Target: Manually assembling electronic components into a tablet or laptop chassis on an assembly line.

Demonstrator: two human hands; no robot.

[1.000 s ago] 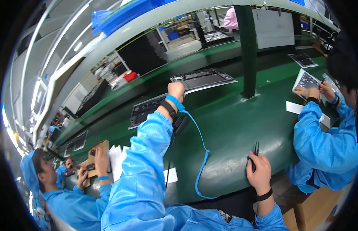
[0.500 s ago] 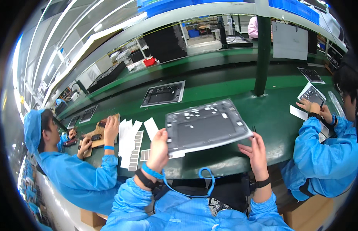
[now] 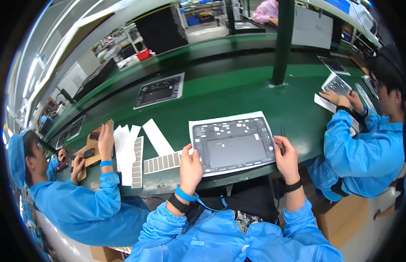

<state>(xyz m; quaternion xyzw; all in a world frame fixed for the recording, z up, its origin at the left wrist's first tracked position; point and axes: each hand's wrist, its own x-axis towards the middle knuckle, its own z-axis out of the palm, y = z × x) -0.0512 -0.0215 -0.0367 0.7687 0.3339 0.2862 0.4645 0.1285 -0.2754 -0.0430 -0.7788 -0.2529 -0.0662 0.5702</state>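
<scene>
— See what?
— A flat, grey rectangular panel with white patches, on a white paper sheet, by the near edge of the green tabletop.
— With the bare left hand?
— Looks clamped on the panel's left edge.
— With the bare right hand?
— Curls fingers at the right edge; can't say whether pinching.

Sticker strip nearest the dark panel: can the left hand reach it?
Likely yes: the sticker strip lies beside the left hand, nothing visible between, though that hand holds the dark panel.
</scene>
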